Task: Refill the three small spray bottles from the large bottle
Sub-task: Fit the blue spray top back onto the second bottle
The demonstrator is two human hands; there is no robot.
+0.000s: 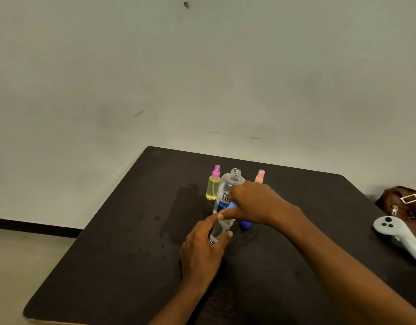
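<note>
My left hand [202, 250] grips the small bottle [219, 231]; my right hand [257, 202] pinches its blue top [233, 205]; my knuckles could topple the open large bottle [233, 180] behind.

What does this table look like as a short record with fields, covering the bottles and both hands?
Source: clear plastic large bottle with blue label, upright, neck uncapped
Left hand: grips small clear spray bottle
Right hand: pinches light blue sprayer top at that bottle's neck
Waiting: yellow spray bottle with pink sprayer, upright, left of the source; peach-topped spray bottle, behind the right hand
Loose: dark blue cap on dark table
Right edge: white controller, brown bag
</note>
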